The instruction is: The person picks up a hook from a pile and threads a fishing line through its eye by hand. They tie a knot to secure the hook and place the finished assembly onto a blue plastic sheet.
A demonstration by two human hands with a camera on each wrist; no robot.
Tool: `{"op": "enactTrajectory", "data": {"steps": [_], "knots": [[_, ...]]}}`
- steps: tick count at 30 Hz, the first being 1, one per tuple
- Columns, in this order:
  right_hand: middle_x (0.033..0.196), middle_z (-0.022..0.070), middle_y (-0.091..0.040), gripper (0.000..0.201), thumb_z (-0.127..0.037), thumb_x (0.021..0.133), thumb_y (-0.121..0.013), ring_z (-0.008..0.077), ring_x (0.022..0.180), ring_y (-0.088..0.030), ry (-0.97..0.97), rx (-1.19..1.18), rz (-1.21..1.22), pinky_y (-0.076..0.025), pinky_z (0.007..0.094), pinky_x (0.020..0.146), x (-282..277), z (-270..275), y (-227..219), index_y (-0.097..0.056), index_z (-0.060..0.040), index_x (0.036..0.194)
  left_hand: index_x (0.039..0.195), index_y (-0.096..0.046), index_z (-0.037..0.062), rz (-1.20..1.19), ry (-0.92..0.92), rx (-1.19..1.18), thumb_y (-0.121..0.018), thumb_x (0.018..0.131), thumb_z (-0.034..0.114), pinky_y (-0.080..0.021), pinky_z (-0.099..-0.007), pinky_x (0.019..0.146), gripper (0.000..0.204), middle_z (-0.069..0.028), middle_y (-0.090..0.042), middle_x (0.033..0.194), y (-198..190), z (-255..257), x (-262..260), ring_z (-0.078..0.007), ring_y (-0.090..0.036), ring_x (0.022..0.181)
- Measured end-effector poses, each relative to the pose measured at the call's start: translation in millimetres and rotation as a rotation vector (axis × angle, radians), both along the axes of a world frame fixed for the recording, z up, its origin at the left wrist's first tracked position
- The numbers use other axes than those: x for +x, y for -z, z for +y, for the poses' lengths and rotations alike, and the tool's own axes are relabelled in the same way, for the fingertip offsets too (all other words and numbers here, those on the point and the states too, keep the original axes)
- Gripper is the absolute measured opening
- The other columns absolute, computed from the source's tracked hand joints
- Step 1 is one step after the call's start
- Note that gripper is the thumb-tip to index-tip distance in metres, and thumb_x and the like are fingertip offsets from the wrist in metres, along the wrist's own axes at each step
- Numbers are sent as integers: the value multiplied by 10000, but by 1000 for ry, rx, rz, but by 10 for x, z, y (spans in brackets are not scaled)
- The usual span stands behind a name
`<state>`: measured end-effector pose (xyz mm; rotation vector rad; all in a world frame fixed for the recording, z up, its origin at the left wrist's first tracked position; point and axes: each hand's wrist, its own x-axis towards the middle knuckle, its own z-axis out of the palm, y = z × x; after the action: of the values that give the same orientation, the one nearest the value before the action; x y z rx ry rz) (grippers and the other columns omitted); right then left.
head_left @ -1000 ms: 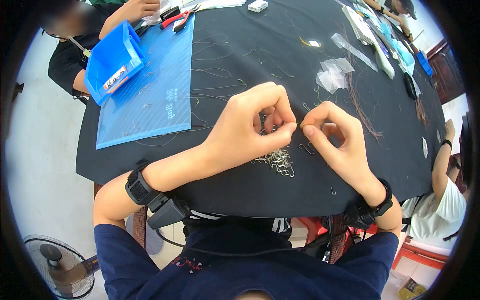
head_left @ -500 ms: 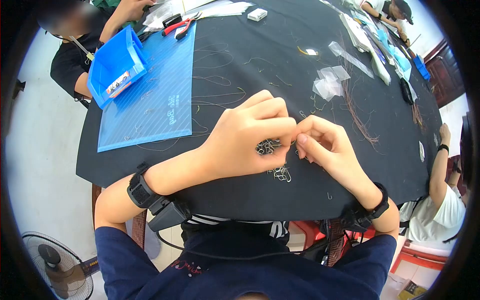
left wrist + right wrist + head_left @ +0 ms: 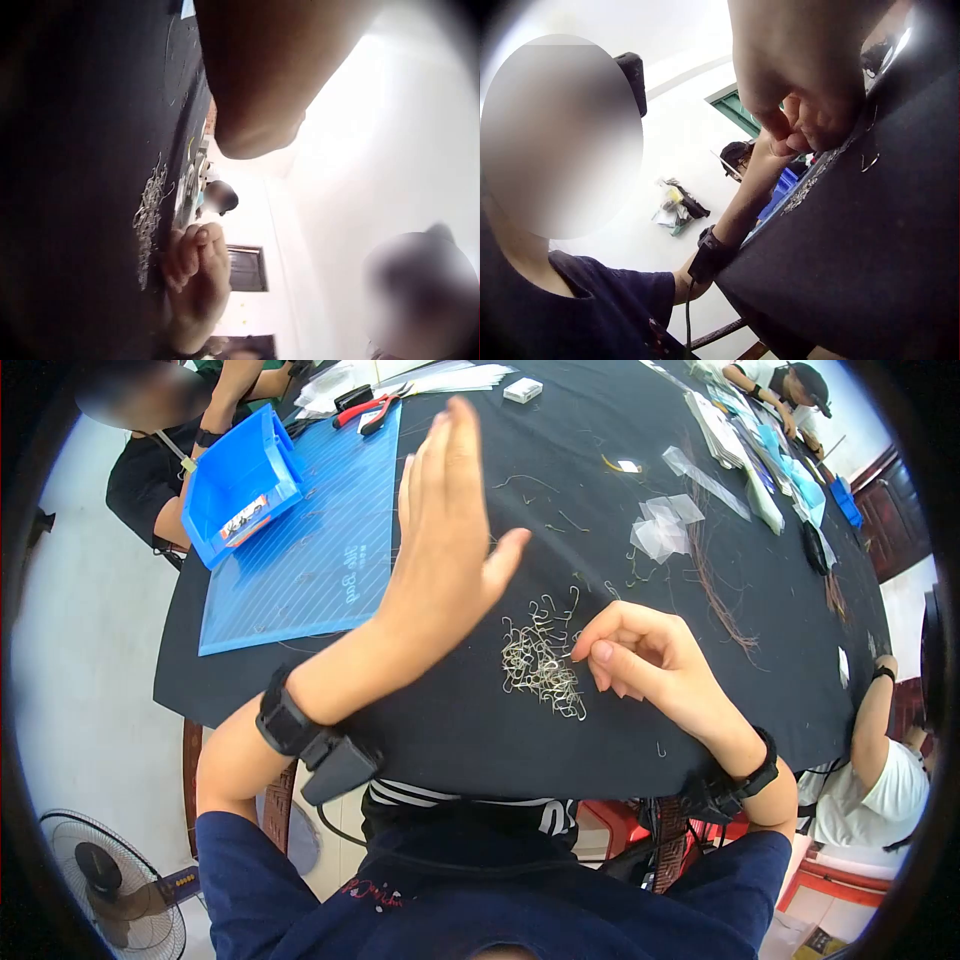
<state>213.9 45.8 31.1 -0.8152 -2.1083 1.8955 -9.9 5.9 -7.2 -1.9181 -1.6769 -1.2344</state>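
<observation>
I am lifting my left hand (image 3: 445,545) flat and empty at eleven o'clock while my right hand (image 3: 640,660) is pinching by the hooks (image 3: 540,655), best teasing one free gently.

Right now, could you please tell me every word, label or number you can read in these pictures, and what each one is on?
Blue mat: dark printed lettering, seen upside down, not legible.
Blue bin: a white and red label with dark marks, too small to read.
Dark shirt: small red script on the chest, too blurred to read.
Wrist views: no text visible.
</observation>
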Motion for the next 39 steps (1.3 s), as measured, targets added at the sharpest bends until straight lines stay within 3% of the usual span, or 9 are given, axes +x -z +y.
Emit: {"op": "enactTrajectory", "data": {"steps": [7, 8, 11, 14, 16, 19, 22, 28, 39], "knots": [[809, -2, -601, 162, -139, 946, -555, 43, 729, -538, 57, 13, 21, -427, 210, 628, 19, 24, -16, -613, -12, 1030, 1454, -262, -12, -47, 146, -208, -703, 768, 69, -282, -415, 1110, 820, -237, -345, 1431, 33, -56, 43, -380, -342, 1335], [835, 0, -604, 163, -133, 943, -560, 42, 743, -539, 111, 11, 62, -432, 211, 633, 23, 15, 7, -605, -13, 1044, 1408, -355, 17, -86, 173, -156, -697, 758, 55, -339, -402, 1051, 735, -152, -539, 1220, 36, -37, 57, -315, -478, 1199], [924, -7, -581, 214, -71, 903, -612, 38, 811, -533, 266, 168, 167, -443, 181, 647, 29, 57, 97, -568, -16, 1106, 1350, -424, 41, -107, 255, -318, -697, 745, 43, -381, -386, 972, 664, -41, -609, 915, -61, -87, 48, -245, -559, 1005], [874, -2, -571, 165, -38, 855, -648, 51, 798, -542, 369, 437, 135, -438, 189, 642, 7, 77, 146, -606, -40, 1014, 1299, -466, 60, -143, 368, -320, -695, 739, 34, -392, -374, 928, 606, 17, -572, 741, -9, -73, 80, -210, -571, 884], [867, 18, -580, 143, -30, 824, -673, 93, 788, -568, 343, 708, -58, -457, 228, 645, 13, 118, 121, -622, -54, 956, 1293, -473, 63, -144, 390, -338, -692, 741, 31, -394, -374, 929, 594, 3, -579, 765, 5, -67, 81, -216, -570, 893], [900, 59, -589, 143, -30, 772, -699, 204, 806, -595, 265, 1075, -58, -480, 308, 677, -7, 192, 208, -626, -62, 890, 1285, -481, 64, -164, 430, -340, -686, 748, 25, -399, -371, 927, 576, -5, -580, 780, 18, -57, 91, -219, -567, 902], [936, 72, -595, 192, -46, 746, -714, 283, 856, -591, 93, 1236, 54, -488, 368, 731, -15, 291, 226, -619, -63, 912, 1273, -492, 61, -162, 422, -322, -681, 755, 22, -409, -365, 918, 552, -11, -576, 785, 14, -67, 115, -222, -565, 909], [941, 62, -592, 215, -95, 750, -722, 272, 883, -591, 161, 1130, -50, -490, 373, 742, -56, 301, 289, -603, -73, 927, 1246, -514, 53, -174, 407, -276, -670, 770, 20, -425, -348, 894, 502, -25, -569, 788, 23, -52, 112, -223, -561, 907], [872, 50, -566, 140, -55, 754, -676, 247, 805, -580, 76, 1315, 2, -496, 357, 648, -142, 352, 290, -580, -66, 856, 1219, -534, 52, -191, 403, -290, -668, 773, 19, -432, -342, 849, 467, -27, -570, 787, 51, -68, 112, -219, -555, 875]]}}
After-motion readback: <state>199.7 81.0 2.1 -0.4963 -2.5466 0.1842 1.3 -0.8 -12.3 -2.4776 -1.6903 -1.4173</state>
